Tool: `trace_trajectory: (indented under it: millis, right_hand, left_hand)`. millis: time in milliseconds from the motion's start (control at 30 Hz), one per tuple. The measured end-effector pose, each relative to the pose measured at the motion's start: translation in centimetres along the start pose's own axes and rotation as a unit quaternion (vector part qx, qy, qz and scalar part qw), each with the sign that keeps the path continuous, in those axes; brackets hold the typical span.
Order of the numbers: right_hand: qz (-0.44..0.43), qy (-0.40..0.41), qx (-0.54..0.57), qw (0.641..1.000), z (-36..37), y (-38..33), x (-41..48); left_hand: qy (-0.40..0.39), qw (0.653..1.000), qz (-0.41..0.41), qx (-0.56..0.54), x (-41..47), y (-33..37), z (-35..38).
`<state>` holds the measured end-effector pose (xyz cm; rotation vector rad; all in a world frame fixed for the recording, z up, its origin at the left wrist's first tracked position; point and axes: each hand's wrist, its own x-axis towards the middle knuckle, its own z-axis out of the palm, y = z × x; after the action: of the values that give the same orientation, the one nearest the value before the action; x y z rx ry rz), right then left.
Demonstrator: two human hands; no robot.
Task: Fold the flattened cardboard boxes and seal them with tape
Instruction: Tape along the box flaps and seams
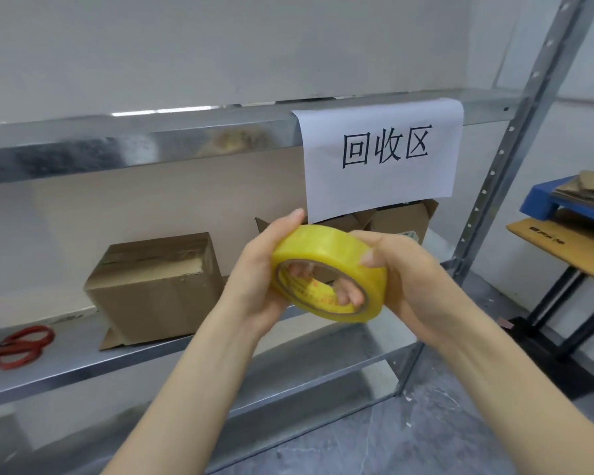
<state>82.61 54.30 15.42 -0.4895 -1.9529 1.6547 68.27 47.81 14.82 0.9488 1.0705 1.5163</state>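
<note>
A yellow roll of clear tape (326, 250) is held up in front of the metal shelf between both hands. My left hand (254, 286) grips its left side, with fingertips showing through the core. My right hand (408, 269) holds the right side, its thumb pressed on the outer face of the roll. A folded, taped cardboard box (158, 286) stands on the shelf board (83, 358) behind my left arm. Another cardboard box with open flaps (402, 219) sits further right, partly hidden by the paper sign and the tape.
Red-handled scissors (23, 344) lie at the shelf's left end. A white paper sign (381, 159) hangs from the upper shelf beam. A perforated steel upright (494, 180) bounds the shelf on the right. Beyond it stand flattened cardboard (563, 245) and a blue pallet (542, 200).
</note>
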Motion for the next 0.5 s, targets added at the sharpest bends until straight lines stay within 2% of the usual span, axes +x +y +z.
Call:
trace_trajectory:
  millis: [67, 100, 200, 300, 367, 500]
  right_hand:
    - [0.011, -0.001, -0.001, 1.0, -0.5, 0.1, -0.2]
    - [0.017, 0.007, -0.013, 1.0, -0.5, 0.1, -0.2]
    - [0.038, 0.029, -0.079, 0.996, 0.1, 0.2, -0.3]
    - [0.038, -0.007, -0.118, 0.992, 1.2, 0.3, -0.5]
    - [0.025, -0.046, -0.103, 0.993, 1.6, 0.1, -0.7]
    - [-0.001, -0.129, -0.034, 0.991, 1.4, 0.4, -0.8]
  left_hand:
    - [0.051, 0.998, -0.005, -0.033, 0.1, -0.6, 0.3]
    - [0.067, 0.998, -0.003, -0.008, 0.1, -0.8, 0.4]
    - [0.094, 0.978, 0.051, 0.18, -0.1, -0.9, -0.2]
    - [0.046, 0.943, 0.079, 0.32, -1.4, -0.9, -0.6]
    - [0.053, 0.949, 0.074, 0.302, -2.7, -0.9, -0.5]
    - [0.146, 0.972, 0.065, 0.174, -4.0, -1.0, -0.3]
